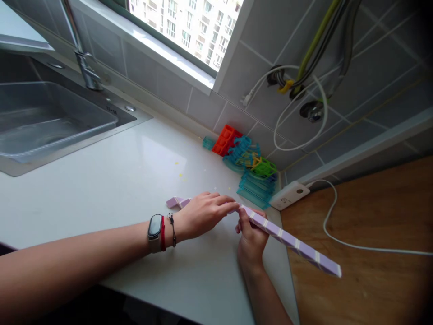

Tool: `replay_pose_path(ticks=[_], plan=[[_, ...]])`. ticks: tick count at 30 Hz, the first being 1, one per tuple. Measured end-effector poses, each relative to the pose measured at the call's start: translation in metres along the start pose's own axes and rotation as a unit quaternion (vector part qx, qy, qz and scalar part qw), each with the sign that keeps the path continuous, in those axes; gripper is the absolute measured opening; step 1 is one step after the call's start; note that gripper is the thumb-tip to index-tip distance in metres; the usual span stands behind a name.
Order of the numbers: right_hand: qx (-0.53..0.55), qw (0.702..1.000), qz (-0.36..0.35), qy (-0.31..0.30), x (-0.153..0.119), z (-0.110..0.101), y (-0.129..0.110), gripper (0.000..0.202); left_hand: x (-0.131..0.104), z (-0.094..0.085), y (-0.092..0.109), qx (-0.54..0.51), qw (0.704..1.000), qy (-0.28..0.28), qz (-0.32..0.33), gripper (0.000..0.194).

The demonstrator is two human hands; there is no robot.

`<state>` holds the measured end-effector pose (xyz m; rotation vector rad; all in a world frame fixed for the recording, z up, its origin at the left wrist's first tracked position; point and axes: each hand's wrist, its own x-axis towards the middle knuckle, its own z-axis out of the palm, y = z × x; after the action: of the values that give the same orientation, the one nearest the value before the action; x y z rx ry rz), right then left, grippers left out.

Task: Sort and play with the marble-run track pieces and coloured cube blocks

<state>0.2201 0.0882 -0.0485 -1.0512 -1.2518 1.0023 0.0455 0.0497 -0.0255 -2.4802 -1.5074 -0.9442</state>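
Note:
A long, thin purple strip with pale bands runs diagonally over the white counter, its right end sticking out past the counter's edge. My left hand, with a watch and bracelets on the wrist, lies over the strip's left part, fingers bent together on it. Beside it, my right hand grips the strip from below near its middle, thumb on the near side. The fingertips of both hands almost meet. The strip's left end shows beyond my left hand and looks folded or twisted.
Red, blue and green plastic pieces lie against the wall. A white box with a cable sits at the counter's corner. The sink and faucet are at left. Yellow bits dot the counter.

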Motion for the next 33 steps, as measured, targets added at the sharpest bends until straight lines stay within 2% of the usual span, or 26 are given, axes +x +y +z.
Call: replay_pose_path(ticks=[4, 7, 19, 22, 27, 30, 33], plan=[[0.039, 0.995, 0.052, -0.075, 0.003, 0.0, 0.003, 0.034, 0.0, -0.001, -0.001, -0.001, 0.999, -0.016, -0.029, 0.027], [0.061, 0.987, 0.086, -0.119, 0.003, -0.001, 0.003, 0.038, 0.001, -0.001, -0.002, -0.011, 0.999, -0.015, -0.027, 0.024], [0.052, 0.98, 0.12, -0.148, 0.003, -0.003, 0.001, 0.043, 0.001, -0.001, -0.003, -0.009, 0.999, -0.018, -0.027, 0.025], [0.105, 0.964, 0.179, -0.168, 0.002, -0.001, -0.003, 0.045, 0.0, -0.001, -0.003, -0.016, 1.0, -0.011, -0.02, 0.026], [0.203, 0.919, 0.281, -0.188, 0.004, -0.001, -0.012, 0.05, 0.0, -0.005, 0.0, -0.027, 0.999, 0.018, 0.003, 0.035], [0.233, 0.896, 0.323, -0.196, 0.006, -0.004, -0.018, 0.061, 0.001, -0.008, 0.001, -0.033, 0.998, 0.045, 0.031, 0.037], [0.253, 0.88, 0.349, -0.199, 0.008, -0.006, -0.023, 0.059, 0.001, -0.01, 0.002, -0.033, 0.995, 0.069, 0.07, 0.034]])
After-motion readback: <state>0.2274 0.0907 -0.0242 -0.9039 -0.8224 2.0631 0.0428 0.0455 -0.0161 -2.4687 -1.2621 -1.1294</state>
